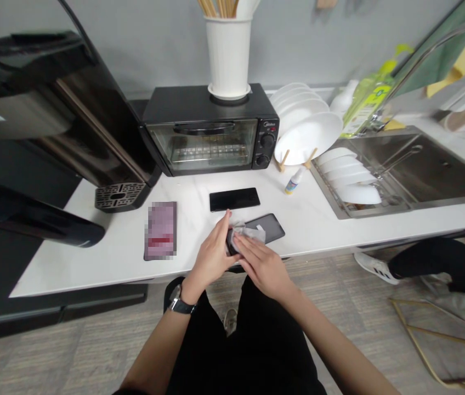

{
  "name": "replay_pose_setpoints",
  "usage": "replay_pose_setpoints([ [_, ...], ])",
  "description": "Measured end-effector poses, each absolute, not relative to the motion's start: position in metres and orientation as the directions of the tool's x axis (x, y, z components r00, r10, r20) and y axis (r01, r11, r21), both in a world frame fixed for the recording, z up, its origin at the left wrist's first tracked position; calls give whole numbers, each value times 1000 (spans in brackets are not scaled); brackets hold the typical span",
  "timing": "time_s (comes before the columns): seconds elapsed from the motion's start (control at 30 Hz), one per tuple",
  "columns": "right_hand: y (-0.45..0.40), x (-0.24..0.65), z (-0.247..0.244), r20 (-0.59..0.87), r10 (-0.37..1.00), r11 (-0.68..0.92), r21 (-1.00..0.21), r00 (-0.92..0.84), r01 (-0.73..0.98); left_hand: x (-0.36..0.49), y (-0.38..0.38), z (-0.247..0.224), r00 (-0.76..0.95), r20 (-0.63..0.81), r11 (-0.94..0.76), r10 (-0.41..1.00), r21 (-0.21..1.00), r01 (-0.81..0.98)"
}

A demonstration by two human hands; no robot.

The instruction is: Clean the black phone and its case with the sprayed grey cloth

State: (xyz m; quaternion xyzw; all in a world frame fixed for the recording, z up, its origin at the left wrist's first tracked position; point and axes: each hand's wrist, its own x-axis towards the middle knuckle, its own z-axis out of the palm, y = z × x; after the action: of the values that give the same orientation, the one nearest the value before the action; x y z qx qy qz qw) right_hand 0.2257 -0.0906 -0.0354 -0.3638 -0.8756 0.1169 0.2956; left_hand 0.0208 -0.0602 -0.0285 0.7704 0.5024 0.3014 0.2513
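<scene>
At the counter's front edge, a dark grey phone lies at a slant. My left hand braces its left end, fingers along one side and thumb near the other. My right hand presses a crumpled whitish wipe onto the phone, and the fingers cover part of both. Just beyond lies a second phone, black and flat. To the left is a phone-sized item with a pixelated pink face. A small white spray bottle with a coloured label stands farther right.
Behind is a black toaster oven with a white utensil pot on top. A black drink dispenser stands left. White plates fill a rack beside the sink. Another person's leg shows at right.
</scene>
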Motion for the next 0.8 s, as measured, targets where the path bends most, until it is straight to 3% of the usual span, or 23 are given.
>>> replay_pose_setpoints([
  [0.13,-89,251,-41,355,732,681,-331,-582,654,21,-61,-29,292,201,-344,935,710,614],
  [0.33,-61,272,-41,360,866,467,-333,-348,819,24,-58,-27,294,178,-327,939,731,600],
  [0.57,-83,178,-28,350,814,579,-448,-463,681,21,-63,-34,306,249,-391,919,682,618],
  [0.7,-109,209,-32,333,784,620,-416,-523,665,23,-63,-30,266,209,-333,941,713,617],
  [0.8,-109,255,-41,338,821,561,-329,-460,759,25,-61,-25,272,199,-328,941,730,600],
])
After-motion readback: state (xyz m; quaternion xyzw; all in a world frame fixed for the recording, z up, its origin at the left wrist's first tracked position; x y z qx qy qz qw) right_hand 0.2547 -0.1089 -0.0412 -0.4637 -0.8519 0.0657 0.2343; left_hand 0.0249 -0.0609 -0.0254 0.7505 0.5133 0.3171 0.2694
